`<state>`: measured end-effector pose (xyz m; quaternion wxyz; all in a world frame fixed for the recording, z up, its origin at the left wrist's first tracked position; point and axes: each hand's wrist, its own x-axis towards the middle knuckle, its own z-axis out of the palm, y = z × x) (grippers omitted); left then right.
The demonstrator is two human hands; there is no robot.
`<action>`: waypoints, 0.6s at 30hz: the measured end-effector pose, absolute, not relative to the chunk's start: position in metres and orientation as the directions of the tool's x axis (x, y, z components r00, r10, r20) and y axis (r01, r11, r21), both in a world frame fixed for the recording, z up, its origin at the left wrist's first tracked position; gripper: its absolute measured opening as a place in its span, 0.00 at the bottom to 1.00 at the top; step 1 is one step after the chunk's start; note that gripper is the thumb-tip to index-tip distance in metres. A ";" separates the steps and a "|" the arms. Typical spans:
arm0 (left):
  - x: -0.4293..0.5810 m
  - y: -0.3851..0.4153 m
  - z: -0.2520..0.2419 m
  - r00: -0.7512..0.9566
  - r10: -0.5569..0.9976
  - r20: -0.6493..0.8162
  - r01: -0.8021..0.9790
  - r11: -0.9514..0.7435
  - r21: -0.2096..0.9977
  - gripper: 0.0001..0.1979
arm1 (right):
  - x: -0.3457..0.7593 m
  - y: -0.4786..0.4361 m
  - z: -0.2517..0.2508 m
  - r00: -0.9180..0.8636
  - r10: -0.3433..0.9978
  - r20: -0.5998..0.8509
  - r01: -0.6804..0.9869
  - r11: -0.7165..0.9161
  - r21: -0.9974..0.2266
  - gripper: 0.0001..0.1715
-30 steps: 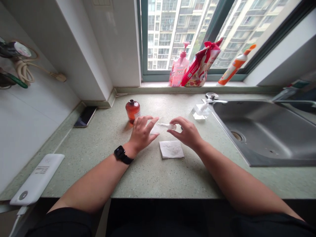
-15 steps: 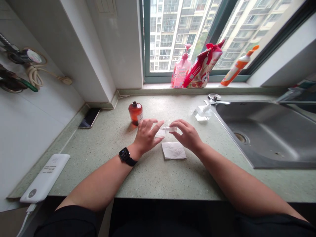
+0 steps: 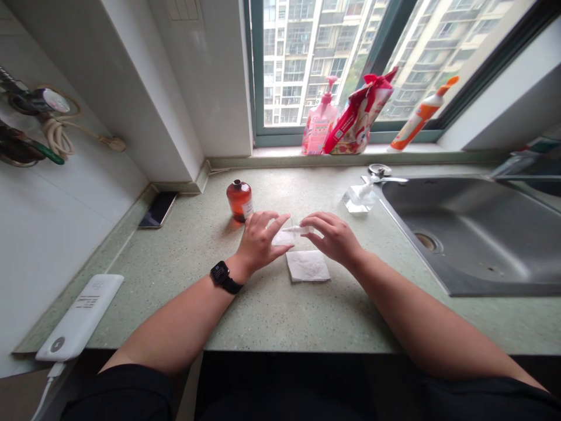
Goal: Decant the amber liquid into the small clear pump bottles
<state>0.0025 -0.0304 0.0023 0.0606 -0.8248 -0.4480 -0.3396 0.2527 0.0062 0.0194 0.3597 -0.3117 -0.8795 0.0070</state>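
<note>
Both hands are working close together above the speckled counter (image 3: 280, 318), between the amber bottle (image 3: 239, 200) and the folded tissue (image 3: 308, 266). The left hand (image 3: 258, 238) is bracketing a clear container (image 3: 282, 237), its thumb and index finger standing spread on opposite sides; whether both are pressing on it cannot be told from this view. The right hand (image 3: 335, 236) is pinching a pale tubular piece (image 3: 305, 230) between thumb and fingertips, the remaining fingers curling behind. The step in hand is judged to be the bringing together or drawing apart of these two pieces; which of the two is not determinable. In either case, the next move is calling for a steady hold on the container and for the tube to be kept in line with it, since a skewed pull or push could be tipping the light container. As to condition, the tubular piece is lying nearly level between the hands, whitish and translucent, with a slimmer end pointing toward the container. The container is showing colourless, see-through walls and a whitish lower area; its contents, if any, cannot be made out. The amber bottle is standing upright just beyond the left hand, uncapped at the neck. The tissue is lying flat, nearer the wearer, its surface faintly creased.
</note>
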 end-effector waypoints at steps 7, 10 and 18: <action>0.003 -0.030 0.002 0.364 0.674 0.642 0.769 -0.607 0.200 0.36 | 0.253 0.005 0.020 -0.558 0.517 0.649 0.539 0.821 -0.189 0.07; 0.003 -0.029 0.003 0.362 0.675 0.643 0.754 -0.617 0.223 0.36 | 0.255 0.005 0.021 -0.570 0.525 0.633 0.542 0.818 -0.190 0.09; 0.002 -0.030 0.005 0.372 0.657 0.656 0.749 -0.630 0.205 0.37 | 0.254 0.006 0.021 -0.502 0.589 0.633 0.556 0.781 -0.284 0.14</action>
